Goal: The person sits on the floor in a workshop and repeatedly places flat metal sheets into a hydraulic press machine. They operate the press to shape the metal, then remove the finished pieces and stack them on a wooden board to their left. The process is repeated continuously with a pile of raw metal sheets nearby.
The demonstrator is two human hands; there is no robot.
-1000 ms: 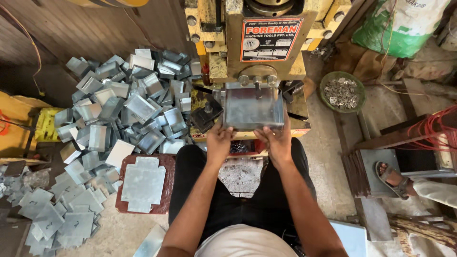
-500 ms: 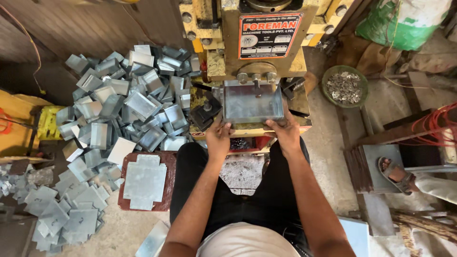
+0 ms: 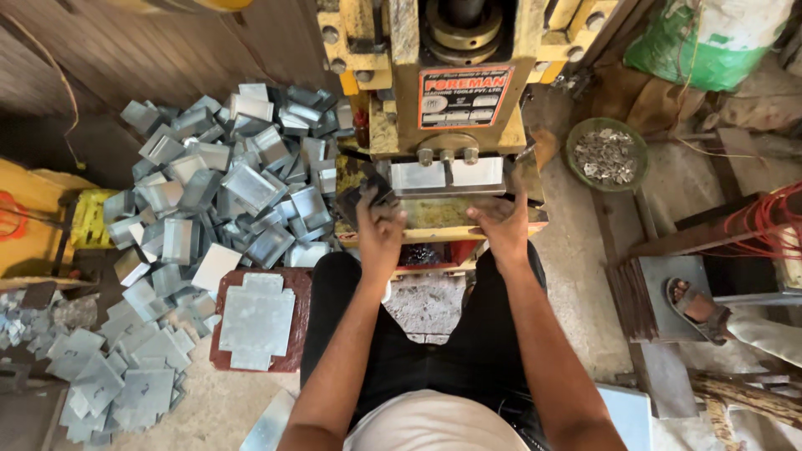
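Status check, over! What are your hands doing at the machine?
Left hand and right hand at the metal sheet under the yellow press. Grip unclear. Nothing blocking.

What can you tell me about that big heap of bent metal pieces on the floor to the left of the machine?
The heap of bent pieces is a loose pile of grey, shiny sheet-metal parts, each folded up at the sides into a shallow tray or channel shape. They lie jumbled at all angles, overlapping one another, on the floor against the left side of the yellow press. Neither hand touches them. Flat, unfolded blanks sit stacked just in front of the heap.
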